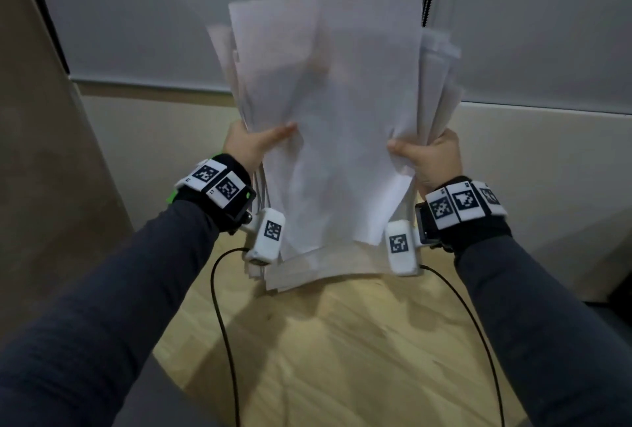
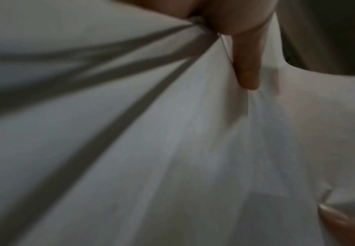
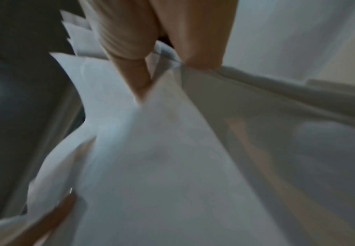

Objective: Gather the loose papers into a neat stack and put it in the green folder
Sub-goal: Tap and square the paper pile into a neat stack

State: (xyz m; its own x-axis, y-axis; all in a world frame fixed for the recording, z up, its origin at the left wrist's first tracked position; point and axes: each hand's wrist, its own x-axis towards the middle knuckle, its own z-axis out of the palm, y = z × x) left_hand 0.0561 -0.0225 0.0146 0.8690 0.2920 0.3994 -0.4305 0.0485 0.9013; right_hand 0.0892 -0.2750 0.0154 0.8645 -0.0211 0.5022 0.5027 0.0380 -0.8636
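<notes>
A loose, uneven stack of white papers [image 1: 335, 125] stands upright in the air above the wooden table, its sheets fanned at the sides and bottom. My left hand [image 1: 253, 142] grips its left edge, thumb across the front sheet. On the opposite edge my right hand [image 1: 427, 156] grips in the same way. The left wrist view shows the papers [image 2: 151, 149] with my thumb [image 2: 246, 66] lying on them. In the right wrist view, fingers [image 3: 138, 71] pinch the splayed papers [image 3: 161, 166]. No green folder is in view.
A light wooden table [image 1: 342, 358] lies below the papers, with two black cables [image 1: 219, 307] running across it. Behind stands a grey wall or blind [image 1: 154, 16], and a beige panel [image 1: 41, 153] rises on the left.
</notes>
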